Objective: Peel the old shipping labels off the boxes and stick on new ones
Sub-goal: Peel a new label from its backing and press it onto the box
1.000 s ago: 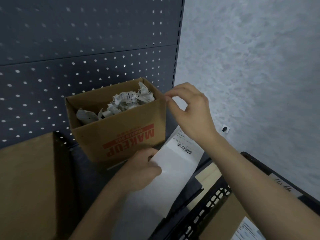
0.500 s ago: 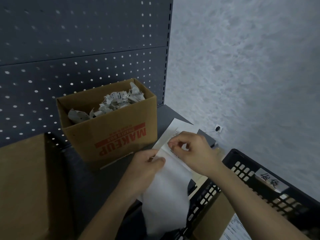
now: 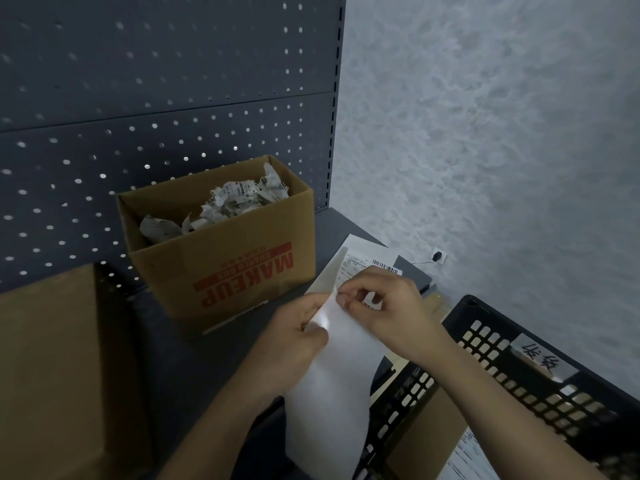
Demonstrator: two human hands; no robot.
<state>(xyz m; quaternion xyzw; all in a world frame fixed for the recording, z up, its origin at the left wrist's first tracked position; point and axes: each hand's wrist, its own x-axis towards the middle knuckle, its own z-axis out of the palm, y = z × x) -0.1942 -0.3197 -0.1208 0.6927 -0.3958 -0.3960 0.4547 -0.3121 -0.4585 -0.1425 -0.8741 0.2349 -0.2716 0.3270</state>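
Observation:
A long white strip of label backing paper (image 3: 332,393) hangs down from my hands over the dark shelf. My left hand (image 3: 298,341) pinches its left edge. My right hand (image 3: 384,306) pinches the corner of the printed shipping label (image 3: 356,268) at the strip's top, thumb and forefinger closed on it. Behind stands an open cardboard box marked MAKEUP (image 3: 225,258), holding crumpled old labels (image 3: 235,202). A cardboard box (image 3: 426,431) with a label (image 3: 464,459) lies in a black plastic crate (image 3: 540,386) at lower right.
A large plain cardboard box (image 3: 59,372) fills the lower left. A dark pegboard panel (image 3: 156,98) backs the shelf (image 3: 194,355). A textured grey wall (image 3: 502,150) is on the right. The crate carries a handwritten tag (image 3: 540,362).
My right hand came down from the MAKEUP box's rim to the top of the strip and closed on the label's corner. The left hand kept hold of the strip.

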